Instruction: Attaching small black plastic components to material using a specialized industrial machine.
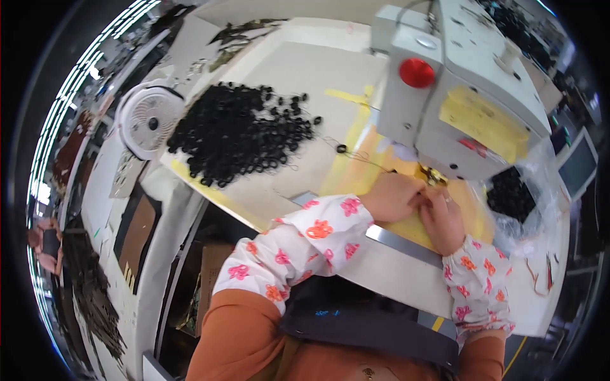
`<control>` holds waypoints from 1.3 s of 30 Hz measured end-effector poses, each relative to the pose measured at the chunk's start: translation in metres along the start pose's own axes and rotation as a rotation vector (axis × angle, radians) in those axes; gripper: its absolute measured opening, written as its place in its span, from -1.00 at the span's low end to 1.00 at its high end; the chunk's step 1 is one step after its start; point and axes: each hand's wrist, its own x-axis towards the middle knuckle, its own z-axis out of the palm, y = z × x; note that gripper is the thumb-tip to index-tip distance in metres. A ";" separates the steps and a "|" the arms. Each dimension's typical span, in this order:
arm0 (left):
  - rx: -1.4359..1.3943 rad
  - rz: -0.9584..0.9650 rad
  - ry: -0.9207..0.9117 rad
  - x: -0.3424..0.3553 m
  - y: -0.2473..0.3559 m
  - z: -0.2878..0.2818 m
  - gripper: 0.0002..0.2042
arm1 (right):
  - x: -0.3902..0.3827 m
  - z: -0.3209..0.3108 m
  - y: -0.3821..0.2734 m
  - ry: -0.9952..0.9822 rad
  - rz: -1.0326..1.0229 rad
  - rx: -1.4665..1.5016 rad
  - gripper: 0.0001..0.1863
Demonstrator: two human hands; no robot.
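My left hand [395,195] and my right hand [443,221] meet under the head of a white sewing machine [406,95], just in front of its brass-coloured presser parts [432,174]. Both sets of fingers are closed in a pinch, almost touching. What they hold is too small or hidden to make out. Left of the needle area lies a single black ring [341,149], with thin threads running from it toward my left hand. A large heap of small black rings [235,133] spreads over the table further left.
A clear plastic bag [540,209] and a second batch of black pieces [510,193] are right of the machine. Small scissors or snips [549,272] lie near the right edge. A white fan [151,120] stands beyond the heap. Yellow tape [348,96] marks the tabletop.
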 end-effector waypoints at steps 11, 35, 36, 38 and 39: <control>-0.118 -0.235 -0.075 0.017 0.007 -0.013 -0.78 | 0.003 -0.002 0.020 0.148 0.484 0.453 -0.83; -0.186 -0.249 0.048 0.034 -0.011 0.005 -0.82 | 0.001 0.003 0.035 0.257 0.450 0.191 -0.93; -0.186 -0.247 0.045 0.033 -0.010 0.005 -0.82 | 0.000 0.004 0.034 0.266 0.431 0.168 -0.93; -0.137 -0.188 0.089 0.032 -0.008 0.006 -0.82 | -0.001 0.005 0.034 0.278 0.415 0.145 -0.93; -0.137 -0.185 0.085 0.032 -0.008 0.006 -0.82 | -0.002 0.005 0.034 0.280 0.412 0.153 -0.94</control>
